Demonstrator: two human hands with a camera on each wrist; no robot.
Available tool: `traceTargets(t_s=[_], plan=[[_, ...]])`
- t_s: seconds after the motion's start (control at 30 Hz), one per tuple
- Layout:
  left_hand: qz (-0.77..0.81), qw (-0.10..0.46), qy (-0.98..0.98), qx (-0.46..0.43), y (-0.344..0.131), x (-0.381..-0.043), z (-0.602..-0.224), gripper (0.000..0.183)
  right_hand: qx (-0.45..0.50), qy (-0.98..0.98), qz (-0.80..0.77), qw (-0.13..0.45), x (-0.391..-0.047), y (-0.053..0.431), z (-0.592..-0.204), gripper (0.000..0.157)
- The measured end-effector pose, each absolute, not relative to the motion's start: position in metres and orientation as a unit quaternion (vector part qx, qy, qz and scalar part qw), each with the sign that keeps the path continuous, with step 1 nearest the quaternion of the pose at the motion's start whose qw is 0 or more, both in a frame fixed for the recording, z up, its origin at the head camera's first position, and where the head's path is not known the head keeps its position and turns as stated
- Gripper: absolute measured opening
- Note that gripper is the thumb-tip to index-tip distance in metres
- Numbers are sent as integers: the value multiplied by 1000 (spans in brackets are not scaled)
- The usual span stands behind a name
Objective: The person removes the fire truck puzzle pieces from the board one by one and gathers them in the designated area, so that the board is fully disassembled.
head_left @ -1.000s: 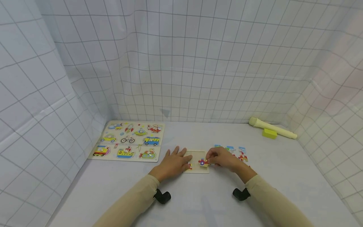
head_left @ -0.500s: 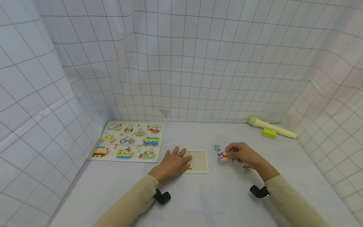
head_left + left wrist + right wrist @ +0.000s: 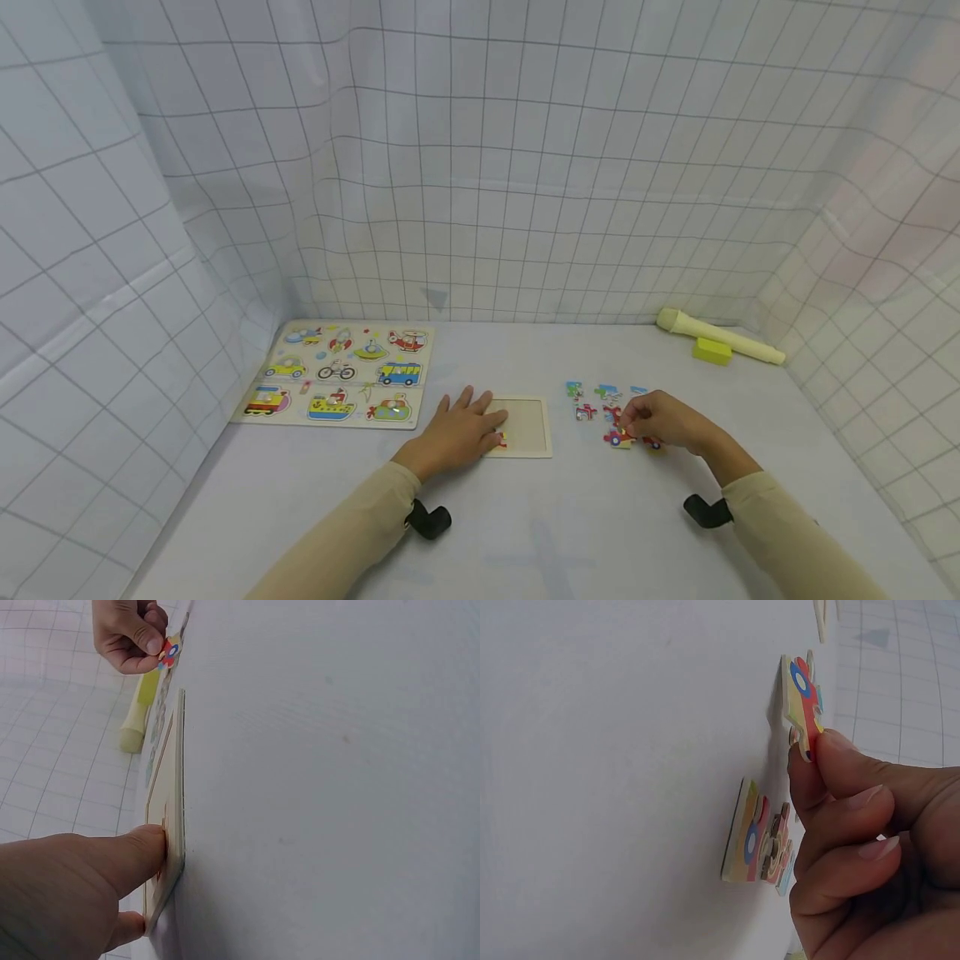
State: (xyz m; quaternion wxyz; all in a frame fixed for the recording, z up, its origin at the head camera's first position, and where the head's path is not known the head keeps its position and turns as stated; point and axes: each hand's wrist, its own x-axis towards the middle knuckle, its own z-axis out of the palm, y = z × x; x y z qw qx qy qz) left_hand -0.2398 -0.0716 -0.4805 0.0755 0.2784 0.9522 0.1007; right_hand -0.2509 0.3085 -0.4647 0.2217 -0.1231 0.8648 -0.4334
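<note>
My left hand (image 3: 456, 435) lies with spread fingers on the left part of a shallow wooden puzzle tray (image 3: 529, 423). By its thumb a bit of a red printed piece (image 3: 502, 439) shows inside the tray; the fingers cover the rest. Thumb and index finger of my right hand (image 3: 667, 423) pinch a jigsaw piece (image 3: 801, 697) with a blue wheel on red and yellow, held tilted just over the table. Around that hand lie several loose jigsaw pieces (image 3: 585, 412), including one with a blue wheel (image 3: 751, 840) standing out in the right wrist view.
At the back left lies a large vehicle peg puzzle board (image 3: 337, 373). A pale yellow microphone-shaped stick (image 3: 738, 346) and a yellow block (image 3: 712, 352) are at the back right. Gridded white curtain (image 3: 480, 167) surrounds the white table (image 3: 495, 525) at the back and sides.
My right hand has carried the pinched piece from over the tray's right side rightward to among the loose pieces, then nearer the front. The left hand has stayed on the tray.
</note>
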Motion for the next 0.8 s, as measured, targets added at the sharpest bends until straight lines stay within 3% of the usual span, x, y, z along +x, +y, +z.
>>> traceTargets(t_s=[0.57, 0.8], plan=[[97, 76, 952, 279, -72, -240, -481, 45, -98, 900, -395, 155, -251, 299, -465, 8], [105, 71, 948, 292, -72, -239, -479, 45, -107, 881, -432, 160, -255, 268, -461, 14]])
